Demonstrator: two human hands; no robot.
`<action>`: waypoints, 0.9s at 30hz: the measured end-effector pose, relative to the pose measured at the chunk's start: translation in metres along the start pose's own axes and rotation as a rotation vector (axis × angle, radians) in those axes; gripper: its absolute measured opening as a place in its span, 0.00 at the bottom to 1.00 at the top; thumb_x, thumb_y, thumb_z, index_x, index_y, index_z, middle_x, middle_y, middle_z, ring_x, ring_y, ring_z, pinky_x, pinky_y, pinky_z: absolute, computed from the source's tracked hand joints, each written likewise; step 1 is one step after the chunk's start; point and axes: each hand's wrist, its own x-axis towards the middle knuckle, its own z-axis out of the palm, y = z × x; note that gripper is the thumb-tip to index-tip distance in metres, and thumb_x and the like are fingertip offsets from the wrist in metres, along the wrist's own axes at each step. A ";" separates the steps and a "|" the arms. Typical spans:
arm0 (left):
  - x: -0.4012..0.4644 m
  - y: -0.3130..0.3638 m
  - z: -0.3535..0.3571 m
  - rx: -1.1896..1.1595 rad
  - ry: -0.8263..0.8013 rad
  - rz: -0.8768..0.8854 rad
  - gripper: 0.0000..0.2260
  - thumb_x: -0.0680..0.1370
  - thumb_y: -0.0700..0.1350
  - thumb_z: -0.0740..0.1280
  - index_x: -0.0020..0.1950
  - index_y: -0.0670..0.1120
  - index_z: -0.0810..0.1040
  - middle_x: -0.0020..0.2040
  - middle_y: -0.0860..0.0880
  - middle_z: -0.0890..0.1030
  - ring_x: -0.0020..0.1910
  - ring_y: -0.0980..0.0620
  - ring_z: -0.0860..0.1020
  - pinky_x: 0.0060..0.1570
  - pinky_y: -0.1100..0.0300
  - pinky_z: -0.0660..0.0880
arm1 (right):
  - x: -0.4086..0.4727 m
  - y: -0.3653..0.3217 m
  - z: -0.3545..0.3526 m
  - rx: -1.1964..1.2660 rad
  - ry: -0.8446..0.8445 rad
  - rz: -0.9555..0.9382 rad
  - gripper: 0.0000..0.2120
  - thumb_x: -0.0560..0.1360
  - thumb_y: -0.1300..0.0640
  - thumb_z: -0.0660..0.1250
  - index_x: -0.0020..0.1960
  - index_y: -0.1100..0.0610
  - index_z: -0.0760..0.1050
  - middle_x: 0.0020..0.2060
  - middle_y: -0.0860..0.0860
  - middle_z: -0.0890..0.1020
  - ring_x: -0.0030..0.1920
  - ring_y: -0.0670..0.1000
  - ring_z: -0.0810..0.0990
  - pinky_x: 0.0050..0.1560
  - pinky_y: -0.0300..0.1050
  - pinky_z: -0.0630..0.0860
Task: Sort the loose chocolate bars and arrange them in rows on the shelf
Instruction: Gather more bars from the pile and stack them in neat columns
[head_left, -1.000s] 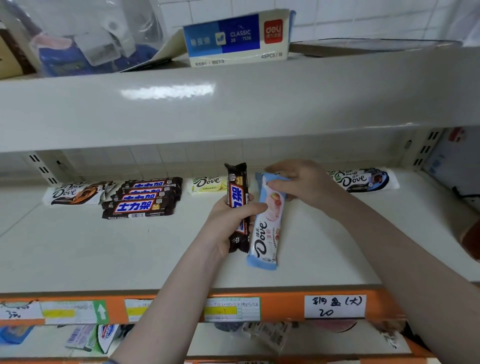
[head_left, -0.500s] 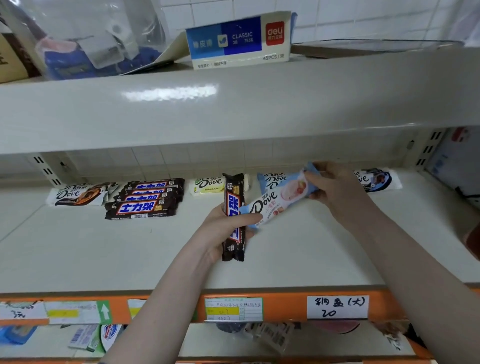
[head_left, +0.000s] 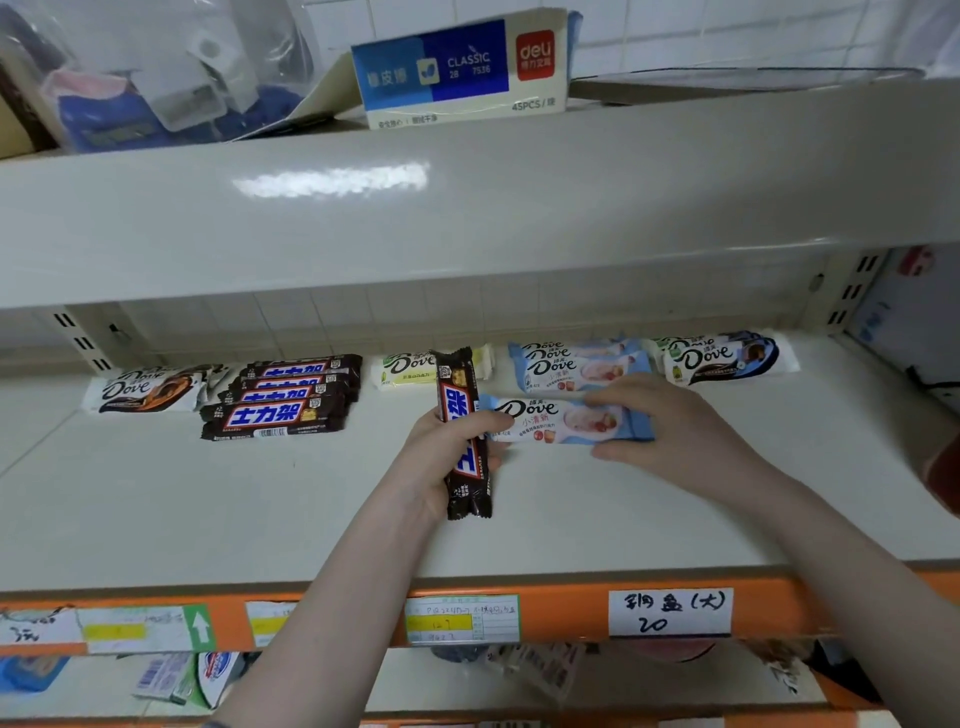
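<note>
At 6 o'clock, nearest the camera, runs the shelf's orange edge (head_left: 561, 613) with its paper labels (head_left: 670, 612). Just beyond, over the shelf (head_left: 208, 509), the left hand (head_left: 441, 457) grips a dark Snickers (head_left: 464, 441) held almost upright, fingers curled round its middle. At its 3 o'clock the right hand (head_left: 670, 426) holds a pale blue Dove (head_left: 556, 421) lying crosswise — thumb under the near edge, fingers over the far one; whether it touches the shelf I cannot tell. Farther back, from 10 to 2 o'clock, lie the rows: brown Dove (head_left: 145, 392), Snickers row (head_left: 283, 395), yellow Dove (head_left: 408, 368), blue Dove row (head_left: 571, 364), dark Dove (head_left: 727, 358). Farthest, at 12 o'clock, stands a blue box (head_left: 457, 67).
</note>
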 end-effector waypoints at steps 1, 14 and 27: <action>0.001 0.000 0.001 0.000 -0.001 -0.003 0.11 0.67 0.36 0.74 0.45 0.43 0.75 0.26 0.50 0.78 0.22 0.54 0.75 0.24 0.65 0.74 | 0.001 0.003 0.000 -0.030 -0.006 -0.007 0.24 0.67 0.51 0.73 0.62 0.47 0.73 0.59 0.43 0.75 0.60 0.45 0.71 0.55 0.40 0.66; 0.004 -0.005 0.003 -0.203 -0.049 0.033 0.03 0.74 0.34 0.67 0.47 0.36 0.75 0.38 0.39 0.80 0.30 0.50 0.80 0.32 0.59 0.80 | 0.028 0.029 -0.008 -0.294 0.051 -0.105 0.21 0.68 0.57 0.72 0.61 0.49 0.75 0.58 0.47 0.77 0.62 0.50 0.70 0.55 0.32 0.57; 0.004 -0.006 -0.006 -0.254 -0.077 0.064 0.02 0.74 0.32 0.66 0.43 0.37 0.75 0.38 0.39 0.79 0.28 0.50 0.78 0.31 0.60 0.78 | 0.047 0.043 -0.004 -0.332 0.045 -0.009 0.22 0.70 0.55 0.71 0.63 0.54 0.74 0.61 0.54 0.76 0.61 0.54 0.71 0.52 0.37 0.60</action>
